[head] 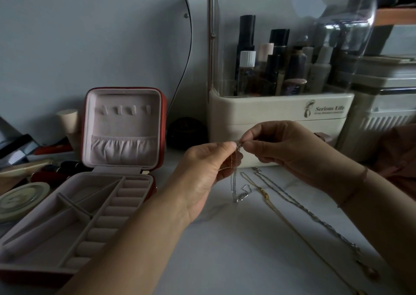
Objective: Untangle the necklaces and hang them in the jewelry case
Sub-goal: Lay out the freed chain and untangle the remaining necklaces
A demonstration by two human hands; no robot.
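Both hands are raised above the white bench [225, 249], in front of a cream cosmetics organizer [281, 114]. The left hand [209, 171] and the right hand [286, 150] meet fingertip to fingertip. The grip of each is pressed together, thumb against forefinger, pinching the top of a thin silver necklace [234, 182] at nearly the same spot. The remaining fingers of both hands are curled. From the pinch the thin chain hangs down in a doubled strand, and its lower end with a small clasp rests on the bench just below the left hand. Two further necklaces lie flat on the bench under the right forearm, running side by side toward the near right: a gold necklace [267, 199] and, just to its right, a twisted silver necklace [299, 207]. Whether these two cross or touch further down cannot be told. The red jewelry case [123, 126] stands open at the left of the bench, well apart from the necklaces, with its lid upright. A row of small hooks [125, 109] in the lid carries nothing, and a gathered pocket [123, 148] sits below them. The divided tray of the case holds no chains. A thin cord bracelet [355, 186] circles the right wrist. A round tin [22, 198] lies left of the case.
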